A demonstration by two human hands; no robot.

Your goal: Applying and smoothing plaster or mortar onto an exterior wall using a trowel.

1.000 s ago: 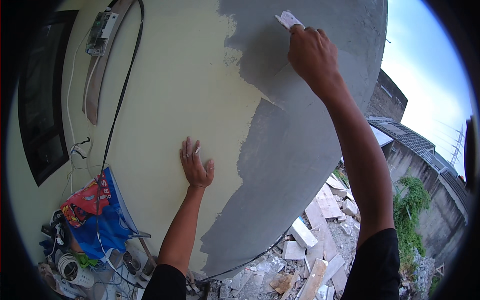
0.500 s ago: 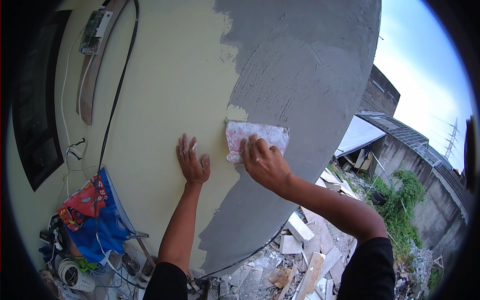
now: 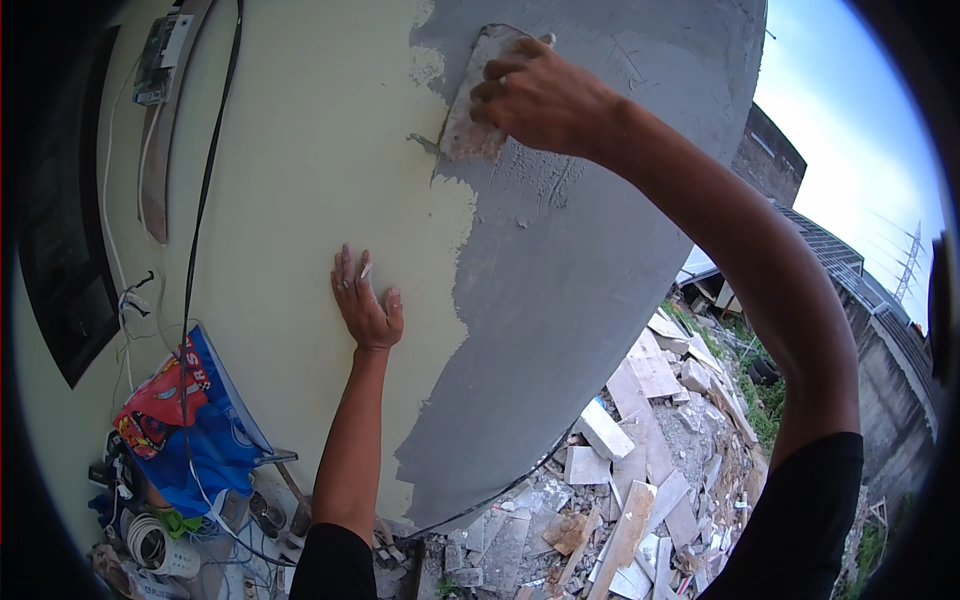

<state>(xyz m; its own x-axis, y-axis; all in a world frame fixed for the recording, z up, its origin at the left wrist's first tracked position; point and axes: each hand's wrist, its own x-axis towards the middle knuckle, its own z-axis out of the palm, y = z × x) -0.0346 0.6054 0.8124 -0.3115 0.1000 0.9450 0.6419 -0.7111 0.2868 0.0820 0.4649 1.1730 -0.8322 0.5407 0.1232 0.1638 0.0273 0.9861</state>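
Observation:
A wall fills the middle of the view, pale yellow paint (image 3: 280,200) on its left and grey skim plaster (image 3: 570,290) on its right, with a ragged border between them. My right hand (image 3: 540,95) is raised high and closed round a flat, smeared plastering trowel (image 3: 468,130); the fingers hide its grip. The trowel's blade lies against the grey area beside the border, above a rough, ridged patch (image 3: 540,175). Lower down, my left hand (image 3: 368,310) rests flat on the yellow paint, fingers stretched and dusted with plaster.
A black cable (image 3: 205,190) hangs down the left side, near an electrical meter box (image 3: 160,60) and a dark window frame (image 3: 70,250). Blue and red cloth (image 3: 200,430) and a white bucket (image 3: 165,550) sit below. Broken boards and rubble (image 3: 620,470) cover the ground at right.
My right hand has swept the trowel upward and slightly left, over part of the ridged plaster. My left hand stays flat on the wall, while the view has shifted slightly.

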